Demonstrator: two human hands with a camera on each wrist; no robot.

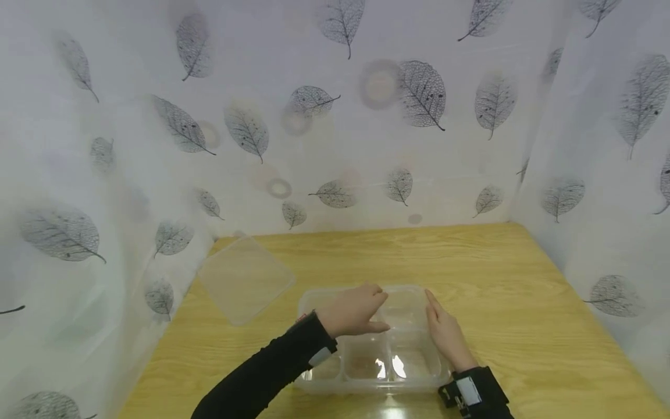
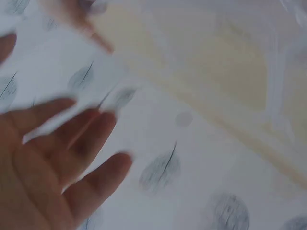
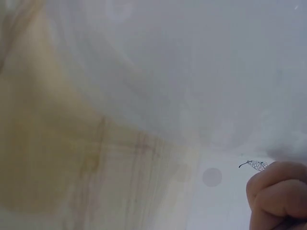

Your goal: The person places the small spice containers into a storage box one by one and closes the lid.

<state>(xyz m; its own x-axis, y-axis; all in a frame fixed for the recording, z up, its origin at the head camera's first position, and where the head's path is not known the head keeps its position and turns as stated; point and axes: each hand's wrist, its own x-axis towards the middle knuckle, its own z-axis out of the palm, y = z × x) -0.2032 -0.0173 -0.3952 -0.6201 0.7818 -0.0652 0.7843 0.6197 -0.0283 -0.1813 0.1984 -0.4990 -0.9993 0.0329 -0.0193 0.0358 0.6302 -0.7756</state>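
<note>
A clear plastic food container (image 1: 361, 385) with several compartments lies on the wooden table in front of me. My left hand (image 1: 353, 311) hovers over its left and middle part, palm down. In the left wrist view its fingers (image 2: 96, 143) are spread and loosely bent, with nothing between them. At the container's right side, my right hand (image 1: 447, 337) grips the rim near the far corner. Curled fingers (image 3: 283, 191) show at the lower right of the right wrist view, beside the blurred, translucent container wall (image 3: 158, 81).
A translucent, flat lid (image 1: 246, 282) lies turned at an angle on the table's left side, behind the container. Light curtains (image 1: 335, 145) with a leaf print enclose the wood-grain table (image 1: 523, 326) at the back and on both sides.
</note>
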